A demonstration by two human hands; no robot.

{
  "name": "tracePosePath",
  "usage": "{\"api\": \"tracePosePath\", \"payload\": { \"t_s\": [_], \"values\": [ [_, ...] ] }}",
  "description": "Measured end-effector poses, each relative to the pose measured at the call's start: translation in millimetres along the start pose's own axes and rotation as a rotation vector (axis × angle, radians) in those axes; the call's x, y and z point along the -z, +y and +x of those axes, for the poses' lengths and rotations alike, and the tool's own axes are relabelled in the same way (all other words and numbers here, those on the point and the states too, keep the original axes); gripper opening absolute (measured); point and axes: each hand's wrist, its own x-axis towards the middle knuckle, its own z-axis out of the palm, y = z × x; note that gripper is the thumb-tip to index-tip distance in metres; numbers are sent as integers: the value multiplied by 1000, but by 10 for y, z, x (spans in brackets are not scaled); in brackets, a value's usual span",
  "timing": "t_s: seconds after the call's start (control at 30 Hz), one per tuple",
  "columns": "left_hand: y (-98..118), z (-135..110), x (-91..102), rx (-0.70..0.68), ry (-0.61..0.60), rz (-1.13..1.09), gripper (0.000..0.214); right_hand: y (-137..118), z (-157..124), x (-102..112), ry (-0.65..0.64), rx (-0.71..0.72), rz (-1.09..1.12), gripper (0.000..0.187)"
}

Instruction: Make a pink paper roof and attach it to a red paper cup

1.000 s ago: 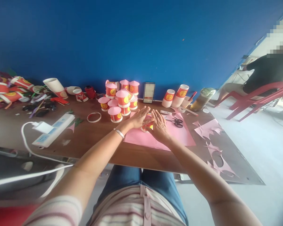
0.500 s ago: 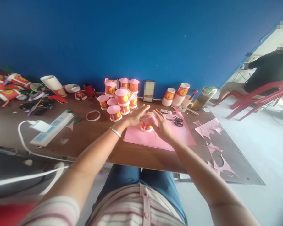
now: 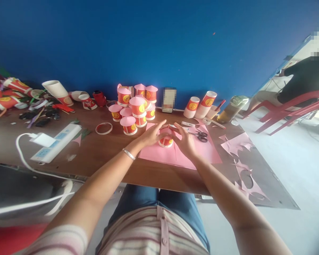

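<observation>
A red-and-white paper cup with a yellow emblem stands upright on pink paper sheets. On its top sits a pink paper cone roof, partly covered by my fingers. My left hand curves round the roof from the left, thumb in front and fingers behind. From the right, my right hand does the same, its thumb near the left one. Left of my hands, several finished cups with pink roofs are stacked. Black-handled scissors lie on the pink sheets right of my right hand.
A white power strip and a cut cup ring lie to the left. Stacked paper cups, a tape roll and a jar stand back right. Pink scraps lie right. A person sits on a red chair.
My fingers have curled in from a flatter, more spread pose and closed round the pink roof. Both thumbs have come in front of it. The cup stays on the pink sheets.
</observation>
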Motion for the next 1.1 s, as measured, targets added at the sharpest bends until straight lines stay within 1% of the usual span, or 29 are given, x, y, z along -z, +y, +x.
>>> {"api": "tracePosePath", "payload": {
  "t_s": [0.17, 0.3, 0.43, 0.53, 0.67, 0.8, 0.93, 1.0, 1.1],
  "values": [
    [15, 1, 22, -65, 19, 72, 73, 24, -3, -11, 10, 20, 0, 56],
    [4, -13, 23, -98, 61, 19, 66, -5, 9, -6, 25, -5, 17, 62],
    [-35, -26, 1, -65, 152, -2, 65, -76, 59, -30, 9, 26, 64, 72],
    [-49, -29, -20, -63, 209, 4, 64, -114, 106, -60, -25, 24, 58, 79],
    [-67, -30, -35, -82, 243, 2, 62, -116, 129, -91, -60, 5, 72, 76],
    [-111, -30, -37, -90, 275, 17, 61, -105, 120, -131, -45, -19, 93, 73],
    [-140, -26, -40, -82, 286, 2, 60, -108, 109, -145, -36, -27, 117, 75],
    [-133, -21, -34, -70, 282, -10, 60, -101, 100, -114, -20, -19, 160, 75],
    [-93, 0, -16, -48, 264, -48, 60, -59, 92, -25, 55, 18, 231, 69]
  ]
}}
